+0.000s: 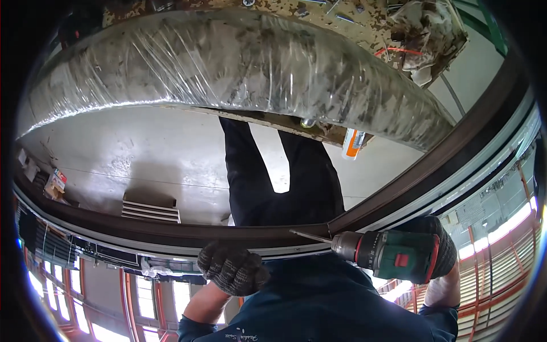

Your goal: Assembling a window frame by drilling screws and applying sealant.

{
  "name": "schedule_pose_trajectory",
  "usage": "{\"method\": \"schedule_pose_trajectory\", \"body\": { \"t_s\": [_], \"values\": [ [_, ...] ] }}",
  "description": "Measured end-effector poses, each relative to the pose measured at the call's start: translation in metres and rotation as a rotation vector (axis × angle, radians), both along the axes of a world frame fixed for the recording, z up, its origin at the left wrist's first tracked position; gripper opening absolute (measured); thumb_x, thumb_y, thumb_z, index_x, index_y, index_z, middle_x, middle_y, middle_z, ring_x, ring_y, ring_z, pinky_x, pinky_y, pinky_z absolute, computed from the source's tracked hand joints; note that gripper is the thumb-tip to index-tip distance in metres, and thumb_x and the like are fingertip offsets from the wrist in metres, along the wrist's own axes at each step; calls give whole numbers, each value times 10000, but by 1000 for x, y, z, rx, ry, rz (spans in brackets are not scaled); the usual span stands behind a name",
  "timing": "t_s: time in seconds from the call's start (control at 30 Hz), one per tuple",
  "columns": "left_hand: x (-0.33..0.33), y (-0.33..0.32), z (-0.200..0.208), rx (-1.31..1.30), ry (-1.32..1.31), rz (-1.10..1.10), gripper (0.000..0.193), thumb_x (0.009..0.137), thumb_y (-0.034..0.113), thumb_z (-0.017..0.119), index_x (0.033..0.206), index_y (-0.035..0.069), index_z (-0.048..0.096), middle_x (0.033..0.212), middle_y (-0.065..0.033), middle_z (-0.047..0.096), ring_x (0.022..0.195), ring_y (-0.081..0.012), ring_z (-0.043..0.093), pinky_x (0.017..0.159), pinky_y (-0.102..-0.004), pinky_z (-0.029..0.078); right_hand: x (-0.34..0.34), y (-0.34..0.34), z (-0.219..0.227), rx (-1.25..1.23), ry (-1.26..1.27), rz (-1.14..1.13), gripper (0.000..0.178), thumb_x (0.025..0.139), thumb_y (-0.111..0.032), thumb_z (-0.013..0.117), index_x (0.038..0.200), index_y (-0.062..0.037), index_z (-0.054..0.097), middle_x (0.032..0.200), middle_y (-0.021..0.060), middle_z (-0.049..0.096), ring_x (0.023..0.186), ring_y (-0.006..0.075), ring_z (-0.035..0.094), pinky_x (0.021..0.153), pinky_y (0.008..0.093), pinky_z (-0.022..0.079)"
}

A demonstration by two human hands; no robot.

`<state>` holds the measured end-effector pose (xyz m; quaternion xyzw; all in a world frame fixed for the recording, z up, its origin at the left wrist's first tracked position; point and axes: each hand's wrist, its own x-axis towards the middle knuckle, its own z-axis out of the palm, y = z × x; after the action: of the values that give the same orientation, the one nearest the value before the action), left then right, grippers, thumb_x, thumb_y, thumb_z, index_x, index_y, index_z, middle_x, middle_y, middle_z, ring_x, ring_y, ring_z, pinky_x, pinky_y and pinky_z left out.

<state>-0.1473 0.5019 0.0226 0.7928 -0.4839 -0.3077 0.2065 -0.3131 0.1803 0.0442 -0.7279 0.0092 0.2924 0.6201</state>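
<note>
My right hand (443, 245), in a dark knit glove, grips a green cordless drill (401, 256) with a black collar and grey chuck. Its thin bit (309, 235) points left, with the tip over a dark brown metal frame (273, 233) close to the frame's corner joint. My left hand (233, 269), gloved in dark grey, is closed with curled fingers at the near edge of the same frame, left of the bit. Whatever the fingers hold, if anything, is hidden. The frame crosses in front of my body and bends away up the right side.
A long plastic-wrapped padded roll (239, 62) lies along a worn workbench (367, 28) with loose screws. Rags (424, 28) sit at the bench's far right. An orange-white cartridge (353, 143) stands out below the roll. Stacked slats (151, 209) and a small box (56, 183) are at left.
</note>
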Motion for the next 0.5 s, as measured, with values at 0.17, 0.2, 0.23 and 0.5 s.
{"method": "schedule_pose_trajectory", "body": {
  "t_s": [0.17,0.2,0.23,0.5],
  "values": [
    [6,-2,0,-28,67,-25,152,799,308,474,686,228,538,714,16,550,716,-178,558,759,-386,429,6,-9,0,5,82,-50,298,903,-236,592,1131,-44,591,1039,62,641,892,70,638,753,170,520],
    [7,-1,-1,-26,74,-27,152,799,308,474,686,228,538,714,16,550,716,-178,558,759,-386,429,8,-10,1,16,138,-60,297,891,-232,600,1124,-48,597,1032,61,645,889,76,640,754,177,521],
    [9,0,-1,-34,82,-43,156,804,320,472,693,231,535,714,19,552,713,-174,556,754,-382,426,9,-11,1,27,193,-70,297,878,-228,608,1117,-51,604,1026,59,649,886,82,641,756,184,523],
    [8,4,-4,-85,68,-52,211,864,357,424,713,242,518,689,12,560,713,-171,559,753,-381,425,12,-15,10,122,641,-138,307,778,-197,672,1061,-78,657,971,46,680,861,131,654,766,238,533]
  ]
}}
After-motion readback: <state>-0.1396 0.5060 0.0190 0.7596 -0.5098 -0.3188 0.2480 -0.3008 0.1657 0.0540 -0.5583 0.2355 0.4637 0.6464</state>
